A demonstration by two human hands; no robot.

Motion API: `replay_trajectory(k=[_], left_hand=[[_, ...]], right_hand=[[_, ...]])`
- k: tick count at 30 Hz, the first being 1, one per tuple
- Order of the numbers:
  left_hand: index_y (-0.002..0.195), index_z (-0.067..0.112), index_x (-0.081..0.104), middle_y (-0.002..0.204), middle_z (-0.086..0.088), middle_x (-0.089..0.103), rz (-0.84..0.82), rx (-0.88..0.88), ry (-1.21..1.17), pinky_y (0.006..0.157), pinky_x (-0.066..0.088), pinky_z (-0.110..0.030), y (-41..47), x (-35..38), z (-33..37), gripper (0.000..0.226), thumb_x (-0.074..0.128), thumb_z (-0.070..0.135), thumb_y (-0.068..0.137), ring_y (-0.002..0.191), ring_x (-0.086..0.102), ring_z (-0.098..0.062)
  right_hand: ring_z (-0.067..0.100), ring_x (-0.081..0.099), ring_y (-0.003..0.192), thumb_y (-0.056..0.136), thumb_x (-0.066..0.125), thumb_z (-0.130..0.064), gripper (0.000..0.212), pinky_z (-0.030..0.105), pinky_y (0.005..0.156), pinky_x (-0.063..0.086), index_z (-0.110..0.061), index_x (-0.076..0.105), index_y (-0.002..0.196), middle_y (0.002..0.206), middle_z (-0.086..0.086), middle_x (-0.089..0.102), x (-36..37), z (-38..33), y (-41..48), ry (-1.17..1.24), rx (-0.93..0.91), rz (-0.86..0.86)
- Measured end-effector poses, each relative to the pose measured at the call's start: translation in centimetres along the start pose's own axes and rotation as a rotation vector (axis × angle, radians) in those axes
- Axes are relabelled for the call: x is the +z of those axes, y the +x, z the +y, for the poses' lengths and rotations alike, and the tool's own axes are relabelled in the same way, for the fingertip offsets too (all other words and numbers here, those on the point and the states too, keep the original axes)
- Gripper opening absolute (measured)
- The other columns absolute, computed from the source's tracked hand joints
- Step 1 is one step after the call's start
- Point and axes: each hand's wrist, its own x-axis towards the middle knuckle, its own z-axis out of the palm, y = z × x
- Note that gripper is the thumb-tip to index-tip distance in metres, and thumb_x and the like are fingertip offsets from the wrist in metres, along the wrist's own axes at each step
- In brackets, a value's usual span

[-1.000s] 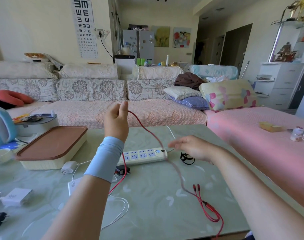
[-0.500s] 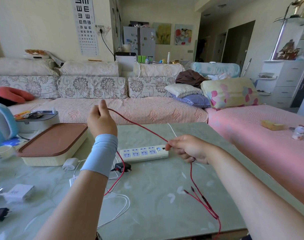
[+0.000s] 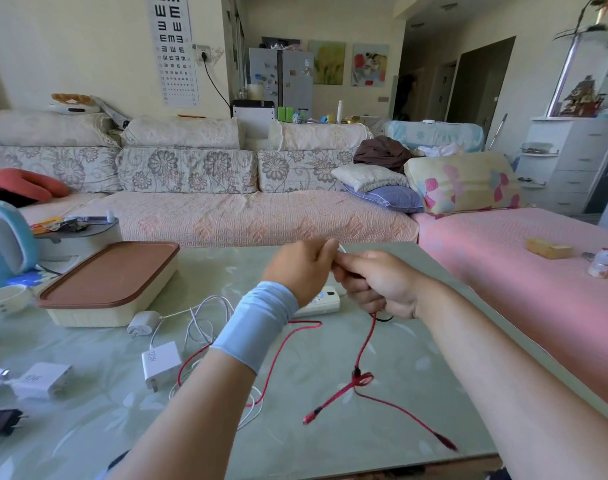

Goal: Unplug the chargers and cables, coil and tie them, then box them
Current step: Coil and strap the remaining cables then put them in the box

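On the desk (image 3: 330, 445), seen from the head camera, a red cable (image 3: 364, 344) is held up between two hands that are brought together above a white power strip (image 3: 325, 301). The left hand (image 3: 297, 271), with a pale blue wristband (image 3: 257, 323) below it, is closed in a pinch against the fingertips of the right hand, and one strand of the red cable is seen running up behind its wrist; the pinch itself is blurred. The right hand (image 3: 375, 284) is curled into a fist round the cable, which drops from beneath it to a junction just above the desk. From that junction two branches are spread across the desk surface, each ended by a small connector. The other strand is looped on the desk under the left forearm.

Left of the forearm, a white charger (image 3: 160, 363) is laid on its side with a loosely piled white cable (image 3: 205, 320) just behind it. A small white plug (image 3: 143, 322) is set just in front of a cream box with a brown lid (image 3: 108, 275). Near the left edge, a second white charger (image 3: 41, 379) and a black plug (image 3: 1, 420) are placed well apart from the hands. Behind the desk, a flowered sofa (image 3: 191, 168) is stretched across the room.
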Motion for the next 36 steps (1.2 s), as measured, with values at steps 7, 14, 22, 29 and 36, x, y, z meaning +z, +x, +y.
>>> replay_trajectory(k=[7,14,22,29,36], left_hand=[[0.048,0.011,0.029,0.046,-0.002,0.021,0.547,-0.215,-0.238,0.049,0.021,-0.028,1.5,-3.1,-3.0,0.059,0.060,0.040,0.089,0.049,0.020,-0.021],[0.052,0.013,0.037,0.053,-0.002,0.035,0.741,-0.290,-0.038,0.055,0.028,-0.034,1.6,-2.7,-3.8,0.052,0.054,0.041,0.092,0.060,0.036,-0.030],[0.100,0.025,0.066,0.074,0.002,0.067,0.035,0.102,-0.236,0.070,0.045,-0.022,0.6,1.4,-0.1,0.023,0.046,0.014,0.096,0.072,0.061,-0.017],[0.054,0.019,0.043,0.051,0.004,0.045,0.130,0.037,0.063,0.056,0.035,-0.027,1.4,-0.1,-2.0,0.046,0.064,0.046,0.084,0.055,0.043,-0.019],[0.054,0.015,0.038,0.047,0.003,0.033,0.262,0.021,-0.046,0.049,0.029,-0.026,1.4,-2.8,-4.2,0.047,0.057,0.036,0.092,0.047,0.032,-0.016]], right_hand=[[0.006,0.019,0.037,0.096,0.052,-0.035,0.030,0.019,0.041,0.014,-0.014,0.056,0.074,0.051,-0.006,0.026,-2.7,1.2,-0.8,-0.014,0.010,0.000],[0.013,0.052,0.050,0.103,0.043,-0.012,0.023,0.020,0.054,0.046,-0.004,0.063,0.093,0.055,-0.003,0.050,-2.1,1.2,-0.5,-0.258,-0.097,-0.105],[0.015,0.037,0.047,0.105,0.042,-0.015,0.033,0.045,0.081,0.053,-0.013,0.060,0.077,0.056,0.000,0.037,-0.6,0.9,0.3,-0.002,-0.162,-0.071],[0.012,0.065,0.082,0.081,0.064,0.018,0.039,0.020,0.078,0.052,-0.012,0.067,0.106,0.094,0.002,0.069,-2.6,2.8,0.7,-0.347,-0.118,-0.066],[0.024,0.073,0.092,0.103,0.044,-0.008,0.028,0.029,0.071,0.060,-0.010,0.064,0.123,0.116,0.011,0.072,-3.3,2.5,0.4,-0.009,-0.015,-0.145]])
